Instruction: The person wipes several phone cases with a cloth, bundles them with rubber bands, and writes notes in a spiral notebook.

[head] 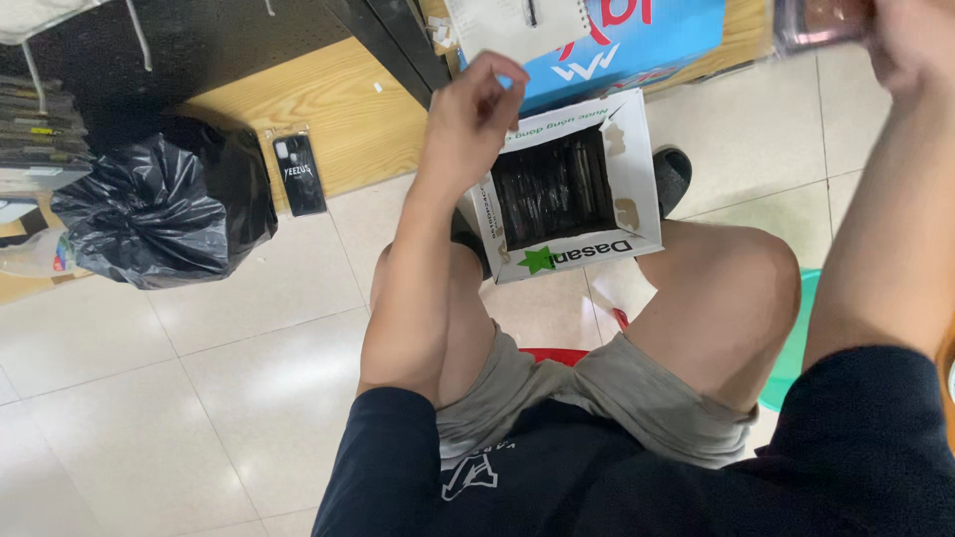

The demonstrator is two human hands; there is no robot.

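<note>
My left hand (477, 104) hovers above the open white cardboard box (637, 159), fingers loosely curled with thumb and fingertips close; nothing shows in it. The box sits on the floor between my knees and holds several dark flat packets standing on edge (552, 189). My right hand (910, 35) is raised at the top right corner, gripping a clear plastic packet with a dark item inside (811, 22), partly cut off by the frame edge.
A black rubbish bag (164, 204) lies at the left on the tiled floor. A black phone case in a clear sleeve (299, 174) rests on a wooden platform. A blue carton (647, 40) with a white notepad stands behind the box. A red stool edge shows under me.
</note>
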